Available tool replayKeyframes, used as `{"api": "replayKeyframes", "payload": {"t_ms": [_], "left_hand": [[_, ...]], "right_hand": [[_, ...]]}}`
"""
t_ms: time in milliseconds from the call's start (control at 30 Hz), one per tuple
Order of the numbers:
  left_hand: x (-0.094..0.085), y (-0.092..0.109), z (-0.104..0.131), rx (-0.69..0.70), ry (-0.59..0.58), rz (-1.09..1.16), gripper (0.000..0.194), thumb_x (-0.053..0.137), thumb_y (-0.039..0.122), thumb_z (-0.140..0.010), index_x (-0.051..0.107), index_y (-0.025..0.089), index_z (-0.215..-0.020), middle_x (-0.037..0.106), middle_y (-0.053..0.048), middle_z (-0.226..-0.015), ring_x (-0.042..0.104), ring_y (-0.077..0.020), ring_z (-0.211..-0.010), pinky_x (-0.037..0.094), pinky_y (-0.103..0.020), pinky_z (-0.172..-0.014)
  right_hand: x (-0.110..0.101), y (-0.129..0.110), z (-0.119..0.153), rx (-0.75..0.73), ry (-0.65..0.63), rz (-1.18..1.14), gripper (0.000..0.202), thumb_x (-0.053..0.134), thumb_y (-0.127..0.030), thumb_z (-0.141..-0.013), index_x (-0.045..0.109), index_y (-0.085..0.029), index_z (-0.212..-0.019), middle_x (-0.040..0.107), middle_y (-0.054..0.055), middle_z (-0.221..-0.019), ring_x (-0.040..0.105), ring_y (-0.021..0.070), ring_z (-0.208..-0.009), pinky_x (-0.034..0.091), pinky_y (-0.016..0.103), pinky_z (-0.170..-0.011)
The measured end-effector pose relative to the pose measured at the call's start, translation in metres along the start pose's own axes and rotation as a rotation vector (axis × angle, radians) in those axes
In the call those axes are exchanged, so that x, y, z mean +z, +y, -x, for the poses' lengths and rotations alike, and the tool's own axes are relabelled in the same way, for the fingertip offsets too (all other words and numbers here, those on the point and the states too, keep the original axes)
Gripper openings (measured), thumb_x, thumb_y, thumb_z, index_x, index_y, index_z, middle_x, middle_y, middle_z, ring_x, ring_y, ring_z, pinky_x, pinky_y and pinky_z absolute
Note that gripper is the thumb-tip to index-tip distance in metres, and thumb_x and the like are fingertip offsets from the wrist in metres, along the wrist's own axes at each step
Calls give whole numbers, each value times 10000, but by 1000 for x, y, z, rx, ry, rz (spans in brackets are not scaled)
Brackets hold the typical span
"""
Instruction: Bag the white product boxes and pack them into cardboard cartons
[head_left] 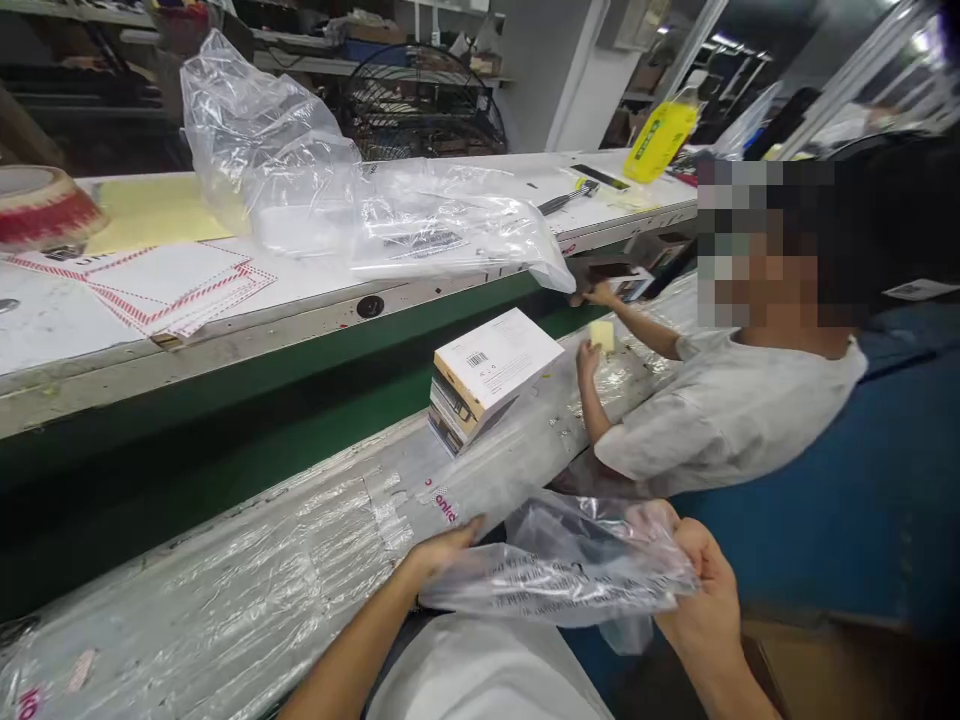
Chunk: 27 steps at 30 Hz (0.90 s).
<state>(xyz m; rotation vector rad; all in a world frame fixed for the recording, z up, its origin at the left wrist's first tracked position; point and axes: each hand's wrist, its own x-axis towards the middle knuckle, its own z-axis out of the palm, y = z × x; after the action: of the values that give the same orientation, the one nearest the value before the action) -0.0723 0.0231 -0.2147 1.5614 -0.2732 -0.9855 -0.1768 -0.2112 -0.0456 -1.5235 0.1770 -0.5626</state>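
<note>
A clear plastic bag (555, 580) with dark printed text is stretched between my two hands, just above my lap. My right hand (705, 585) is closed around its right end, where the film is bunched. At the left end, my left hand (444, 552) grips the bag's edge, its thumb side partly covered by the film. Beyond the bag, a stack of small white boxes (499, 365) stands on the plastic-wrapped ledge (300, 570). The top box shows a barcode and fine print. Neither hand touches the boxes.
Across a green conveyor belt (225, 400), a white bench (315, 290) carries loose clear bags (285, 170), a tape roll (45, 208), red-striped labels (176, 285) and a yellow bottle (664, 135). A co-worker (735, 410) sits close on my right, holding a pale yellow block (602, 336).
</note>
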Motion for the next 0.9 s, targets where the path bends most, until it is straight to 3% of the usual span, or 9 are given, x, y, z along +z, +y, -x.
{"api": "replayKeyframes", "payload": {"t_ms": [167, 300, 367, 467, 567, 633, 700, 800, 900], "left_hand": [[60, -14, 9, -98, -246, 151, 653, 830, 694, -425, 742, 137, -755, 652, -31, -614, 579, -168, -551, 466, -299, -570], [42, -14, 39, -41, -121, 211, 683, 661, 795, -617, 721, 131, -761, 664, -45, -698, 568, -155, -647, 445, -284, -644], [18, -3, 44, 15, -40, 203, 612, 719, 727, -624, 727, 138, -790, 684, -44, -748, 579, -163, -730, 440, -279, -705], [-2, 28, 44, 60, 20, 167, 480, 832, 588, -565, 702, 142, -689, 657, -19, -640, 550, -149, -643, 413, -275, -654], [6, 67, 46, 80, -24, 56, 433, 886, 475, -500, 595, 158, -544, 547, 34, -483, 452, -104, -501, 328, -249, -527], [18, 95, 51, 105, -98, 13, 485, 907, 443, -459, 506, 176, -505, 482, 68, -448, 394, -78, -470, 269, -231, -485], [25, 118, 60, 125, -243, 56, 498, 906, 466, -482, 504, 173, -518, 507, 62, -470, 402, -71, -468, 280, -226, -477], [17, 141, 77, 106, -430, 198, 418, 852, 507, -630, 680, 127, -647, 615, 3, -565, 490, -80, -508, 360, -222, -514], [-3, 142, 86, 9, -369, 300, 414, 883, 469, -616, 770, 105, -777, 671, -38, -645, 566, -86, -561, 429, -203, -556]], "right_hand": [[-14, -19, 46, -47, 240, 185, 409, 796, -336, -737, 423, -196, -644, 592, 14, -895, 573, 176, -808, 456, 280, -662], [-83, -21, 92, 25, 645, 739, 431, 805, -499, -637, 478, -237, -739, 645, 32, -857, 616, 215, -744, 472, 303, -606], [-122, -20, 119, 295, 549, 1014, 457, 766, -618, -601, 530, -245, -718, 626, 18, -688, 601, 230, -583, 462, 329, -514], [-141, -24, 142, 516, 98, 1196, 473, 759, -692, -497, 619, -250, -591, 626, 41, -583, 613, 287, -515, 491, 397, -464], [-90, -31, 130, 226, 3, 1098, 385, 665, -639, -739, 753, -290, -876, 738, 82, -983, 708, 329, -894, 598, 448, -725], [-34, -32, 105, 41, -106, 901, 311, 539, -482, -939, 698, -325, -1156, 687, 54, -1217, 660, 262, -1114, 566, 403, -937], [16, -28, 75, -48, -366, 766, 546, 637, -437, -916, 509, -316, -1433, 559, 66, -1419, 558, 263, -1279, 518, 389, -1035], [52, -15, 41, -214, -587, 558, 415, 649, -343, -937, 605, -275, -1343, 663, 78, -1264, 655, 221, -1112, 577, 320, -915], [52, -6, 29, -446, -542, 471, 189, 626, -201, -946, 720, -248, -1103, 732, 54, -1004, 684, 182, -908, 595, 298, -798]]}}
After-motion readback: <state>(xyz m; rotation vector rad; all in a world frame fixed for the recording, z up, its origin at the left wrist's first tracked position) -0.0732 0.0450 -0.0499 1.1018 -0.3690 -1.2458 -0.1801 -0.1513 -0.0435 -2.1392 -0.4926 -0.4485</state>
